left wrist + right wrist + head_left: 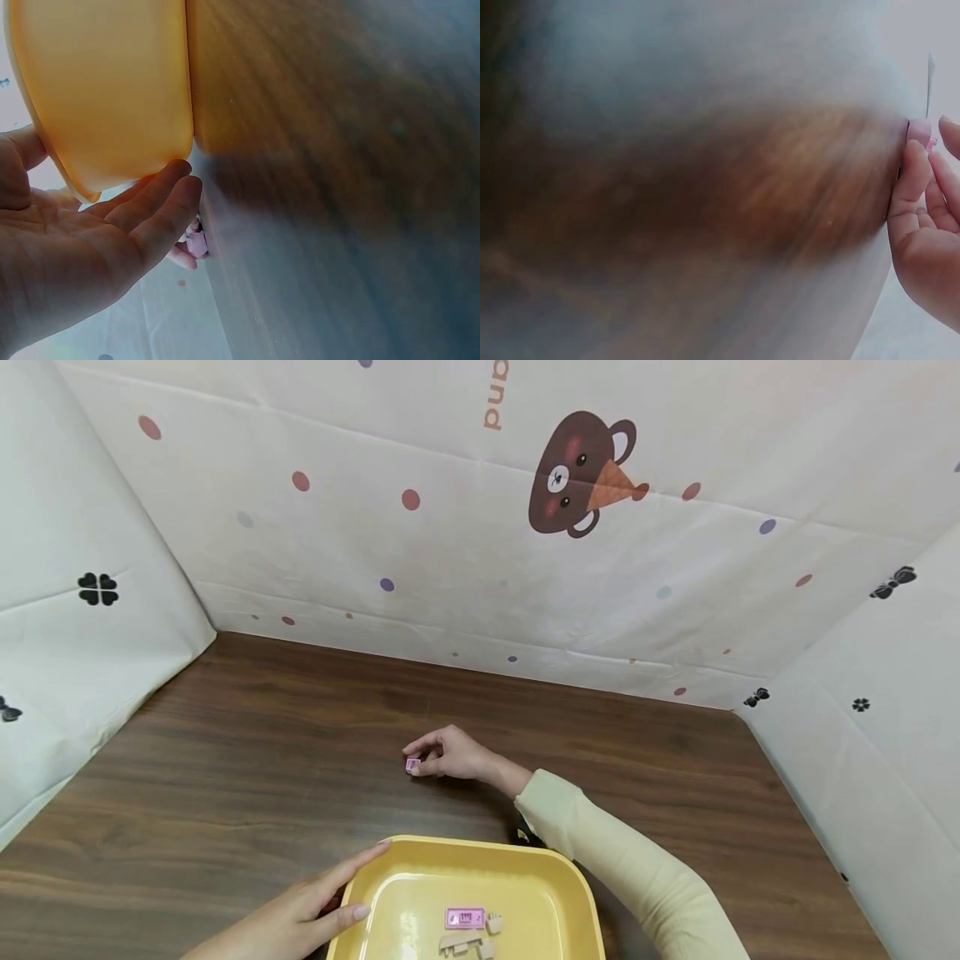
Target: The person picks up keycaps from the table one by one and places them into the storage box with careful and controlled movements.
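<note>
On the dark wooden table, the right hand reaches forward and holds a small pink block low at the tabletop. In the right wrist view the thumb lies against the pink block, and the index fingertip stands a little away from it. The left hand grips the left corner of a yellow tray, thumb over the rim. Its other fingers lie along the tray's outer wall in the left wrist view. Inside the tray are a pink rectangular piece and several beige blocks.
A small black object sits behind the tray, partly hidden by the right sleeve. White patterned sheets with dots and a bear print stand around the table's back and sides.
</note>
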Tool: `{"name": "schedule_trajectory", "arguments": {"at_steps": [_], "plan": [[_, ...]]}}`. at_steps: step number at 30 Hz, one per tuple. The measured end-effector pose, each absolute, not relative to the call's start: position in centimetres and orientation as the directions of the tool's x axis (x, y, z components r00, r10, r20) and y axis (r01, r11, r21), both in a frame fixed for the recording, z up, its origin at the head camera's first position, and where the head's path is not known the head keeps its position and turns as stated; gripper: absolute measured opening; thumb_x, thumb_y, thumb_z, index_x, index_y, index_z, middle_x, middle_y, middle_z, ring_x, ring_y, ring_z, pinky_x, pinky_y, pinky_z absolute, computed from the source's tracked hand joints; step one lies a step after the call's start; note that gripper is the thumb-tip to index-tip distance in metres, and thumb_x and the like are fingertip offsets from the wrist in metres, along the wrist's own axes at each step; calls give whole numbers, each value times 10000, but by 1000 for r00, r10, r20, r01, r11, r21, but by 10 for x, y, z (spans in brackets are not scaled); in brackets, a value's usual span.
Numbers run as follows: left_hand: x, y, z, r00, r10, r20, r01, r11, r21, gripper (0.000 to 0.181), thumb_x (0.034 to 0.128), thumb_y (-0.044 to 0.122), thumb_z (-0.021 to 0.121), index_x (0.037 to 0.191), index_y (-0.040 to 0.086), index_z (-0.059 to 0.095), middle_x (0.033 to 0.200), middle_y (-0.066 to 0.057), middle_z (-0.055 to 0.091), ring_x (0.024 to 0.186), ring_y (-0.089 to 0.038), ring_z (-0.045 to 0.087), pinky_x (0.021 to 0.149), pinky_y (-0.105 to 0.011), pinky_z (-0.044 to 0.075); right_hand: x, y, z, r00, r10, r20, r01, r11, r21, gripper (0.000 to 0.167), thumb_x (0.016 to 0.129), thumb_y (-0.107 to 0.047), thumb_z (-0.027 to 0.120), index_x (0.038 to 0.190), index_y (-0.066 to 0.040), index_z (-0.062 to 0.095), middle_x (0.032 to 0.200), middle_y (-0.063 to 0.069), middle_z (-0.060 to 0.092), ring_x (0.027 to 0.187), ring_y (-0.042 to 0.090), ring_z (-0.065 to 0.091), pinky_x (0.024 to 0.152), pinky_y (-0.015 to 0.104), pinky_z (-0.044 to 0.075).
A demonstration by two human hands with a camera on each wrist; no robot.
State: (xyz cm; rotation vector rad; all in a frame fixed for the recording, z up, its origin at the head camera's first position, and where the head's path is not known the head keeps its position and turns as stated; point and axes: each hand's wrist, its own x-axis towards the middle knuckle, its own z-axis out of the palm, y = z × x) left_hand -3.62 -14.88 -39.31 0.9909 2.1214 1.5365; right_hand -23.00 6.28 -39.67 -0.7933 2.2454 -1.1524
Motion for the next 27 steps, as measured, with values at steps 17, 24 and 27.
{"name": "schedule_trajectory", "arguments": {"at_steps": [17, 24, 27], "plan": [[-35, -148, -392, -704, 699, 127, 327, 160, 931, 544, 970, 82, 420, 1457, 89, 178, 1302, -233, 436, 1034, -64, 518, 838, -190, 425, -230, 61, -397, -769, -623, -146, -281, 534, -797, 168, 775, -44, 712, 943, -30, 718, 814, 47, 684, 553, 42, 516, 499, 183, 434], [-36, -148, -392, -701, 698, 142, 346, 159, 925, 545, 968, 70, 419, 1457, 85, 180, 1314, -224, 430, 1052, -63, 511, 849, -192, 422, -227, 67, -390, -768, -613, -185, -178, 482, -858, 203, 789, -106, 714, 971, -16, 706, 786, 68, 693, 611, 118, 602, 549, 267, 499], [-34, -148, -391, -707, 692, 143, 348, 166, 923, 546, 965, 75, 428, 1454, 80, 186, 1301, -220, 443, 1041, -64, 514, 847, -189, 420, -227, 72, -385, -772, -605, -194, -121, 441, -889, 246, 795, -115, 709, 1007, 7, 688, 799, 97, 697, 667, 160, 640, 591, 301, 515]]}}
